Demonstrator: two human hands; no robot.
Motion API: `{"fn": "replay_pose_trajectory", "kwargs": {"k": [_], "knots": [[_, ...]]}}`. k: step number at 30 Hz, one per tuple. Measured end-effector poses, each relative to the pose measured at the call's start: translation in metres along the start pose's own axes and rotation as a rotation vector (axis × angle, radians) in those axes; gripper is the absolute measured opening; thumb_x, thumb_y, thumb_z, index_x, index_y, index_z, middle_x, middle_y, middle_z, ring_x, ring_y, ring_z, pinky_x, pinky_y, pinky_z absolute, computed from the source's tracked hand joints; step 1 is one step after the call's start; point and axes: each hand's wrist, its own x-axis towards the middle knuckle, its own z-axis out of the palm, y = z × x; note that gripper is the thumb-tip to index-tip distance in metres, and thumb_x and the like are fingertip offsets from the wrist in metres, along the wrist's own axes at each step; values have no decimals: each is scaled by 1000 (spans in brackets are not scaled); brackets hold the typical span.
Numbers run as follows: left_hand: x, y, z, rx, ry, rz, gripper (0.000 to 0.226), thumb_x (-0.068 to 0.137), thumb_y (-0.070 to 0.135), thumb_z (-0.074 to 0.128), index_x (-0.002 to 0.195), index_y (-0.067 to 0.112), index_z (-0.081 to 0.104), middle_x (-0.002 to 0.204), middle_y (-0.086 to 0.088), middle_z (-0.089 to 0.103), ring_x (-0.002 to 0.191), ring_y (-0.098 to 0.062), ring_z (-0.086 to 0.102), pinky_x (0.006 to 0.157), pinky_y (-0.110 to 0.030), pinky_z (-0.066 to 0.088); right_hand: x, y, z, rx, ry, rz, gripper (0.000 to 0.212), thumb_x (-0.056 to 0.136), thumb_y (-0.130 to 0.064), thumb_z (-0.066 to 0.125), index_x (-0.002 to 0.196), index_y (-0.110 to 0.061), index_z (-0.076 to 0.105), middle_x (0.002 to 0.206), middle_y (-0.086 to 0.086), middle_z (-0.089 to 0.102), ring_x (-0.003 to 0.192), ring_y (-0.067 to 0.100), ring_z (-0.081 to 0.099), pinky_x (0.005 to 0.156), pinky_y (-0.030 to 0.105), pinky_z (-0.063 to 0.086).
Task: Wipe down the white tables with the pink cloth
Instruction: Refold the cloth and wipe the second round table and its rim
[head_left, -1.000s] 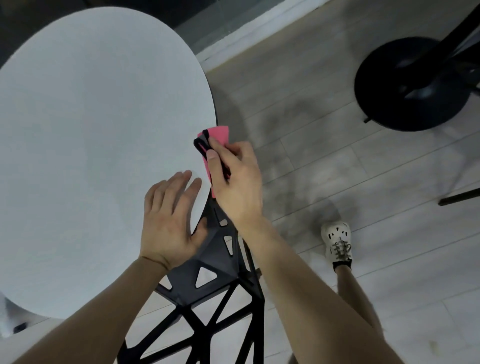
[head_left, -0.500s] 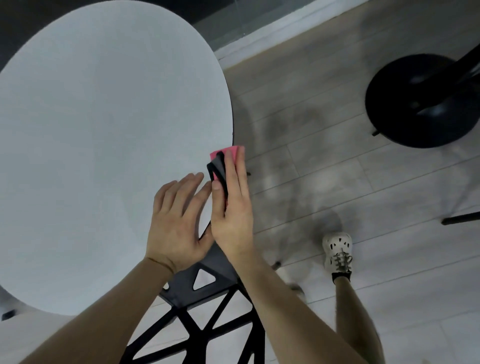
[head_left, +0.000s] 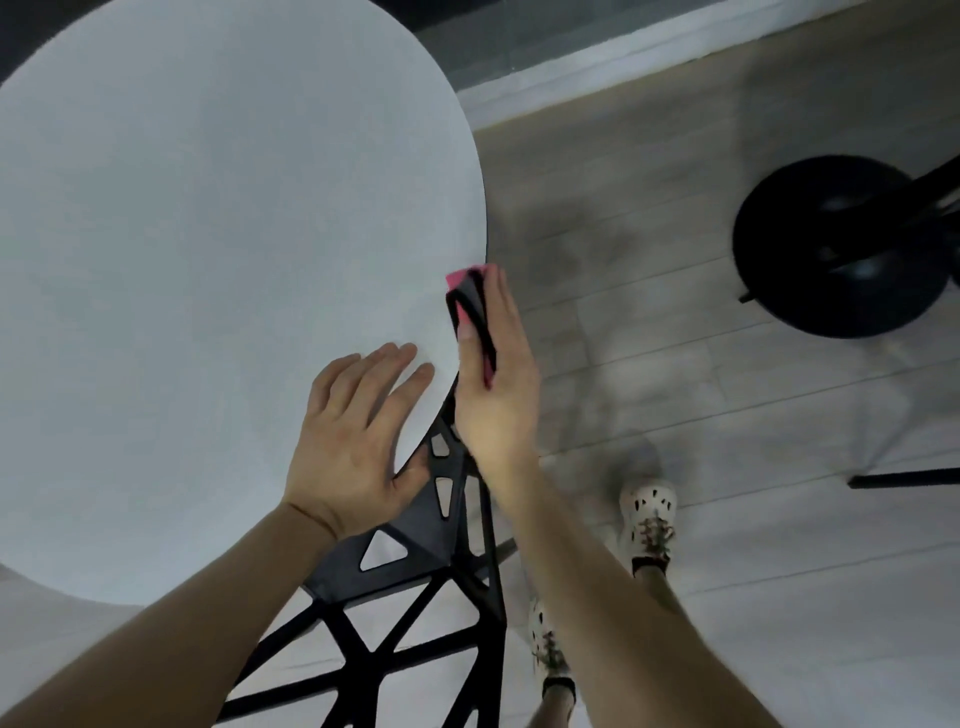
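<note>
Two hands at table (head_left: 208, 260) | my left hand (head_left: 358, 441) flat, fingers straight | right hand (head_left: 496, 384) pinches cloth (head_left: 461, 278) over rim | cloth soft, light: I'd grip mid-fold

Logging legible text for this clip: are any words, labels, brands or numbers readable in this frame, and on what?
None. No readable text shows on the white table, the pink cloth, the black chair, the shoes or the floor.
</note>
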Motion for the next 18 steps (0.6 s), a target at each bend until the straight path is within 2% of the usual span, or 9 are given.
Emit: {"fn": "replay_pose_trajectory", "kwargs": {"k": [2, 4, 7, 9, 11, 13, 15, 16, 18], "knots": [[1, 0, 0, -7, 1, -8, 69, 96, 39, 68, 157, 7, 58, 170, -13, 45, 157, -37, 43, 128, -58, 30, -41, 0, -4, -9, -67, 5, 52, 117, -25, 52, 167, -22, 41, 174, -10, 38, 160, 8, 35, 124, 24, 38], [1, 0, -1, -14, -8, -9, 67, 100, 41, 63, 158, 8, 57, 171, -12, 44, 158, -36, 42, 128, -58, 30, -28, -3, -8, -46, -105, -8, 49, 116, -24, 51, 165, -18, 46, 173, -4, 41, 160, 12, 37, 125, 28, 39], [0, -1, -3, -38, -30, -2, 60, 108, 40, 52, 161, 11, 54, 173, -9, 42, 160, -34, 40, 128, -60, 30, 68, -8, -5, -96, -134, -2, 43, 115, -21, 53, 157, -14, 56, 165, 2, 52, 157, 14, 42, 128, 33, 37], [1, -1, -4, -46, -36, -8, 56, 111, 34, 47, 162, 12, 52, 173, -8, 41, 160, -34, 40, 127, -61, 31, 136, -16, -1, -119, -192, 12, 46, 115, -25, 53, 160, -17, 52, 165, -2, 52, 154, 12, 46, 128, 32, 37], [2, -1, -6, -42, -42, -12, 55, 111, 28, 45, 163, 12, 51, 174, -8, 39, 160, -34, 40, 128, -60, 30, 159, -19, 7, -96, -230, 24, 48, 116, -24, 52, 163, -16, 47, 169, 0, 47, 156, 14, 44, 129, 24, 32], [1, -1, -7, -46, -40, -6, 55, 110, 23, 45, 164, 13, 50, 175, -8, 38, 160, -34, 40, 129, -59, 29, 137, -21, 9, -58, -170, 28, 49, 116, -21, 51, 164, -15, 45, 172, 2, 42, 159, 13, 38, 123, 12, 26], [1, 0, -6, -47, -37, -8, 56, 109, 21, 45, 164, 14, 49, 176, -7, 37, 159, -34, 40, 128, -59, 30, 84, -20, 6, -23, -73, 33, 50, 116, -18, 50, 165, -12, 43, 175, 3, 36, 163, 11, 29, 123, 10, 22], [0, 1, -5, -49, -38, -8, 56, 108, 20, 46, 164, 14, 49, 176, -7, 36, 160, -34, 40, 128, -60, 30, 50, -16, 4, -16, -47, 40, 51, 117, -15, 49, 167, -11, 39, 177, 4, 31, 165, 11, 24, 126, 13, 21], [0, 0, -4, -53, -38, 0, 56, 108, 20, 46, 163, 11, 50, 176, -8, 36, 160, -34, 40, 128, -60, 31, -27, -17, 6, -11, -51, 69, 57, 117, -11, 48, 171, -13, 29, 181, 1, 20, 167, 13, 16, 133, 30, 23]]}}
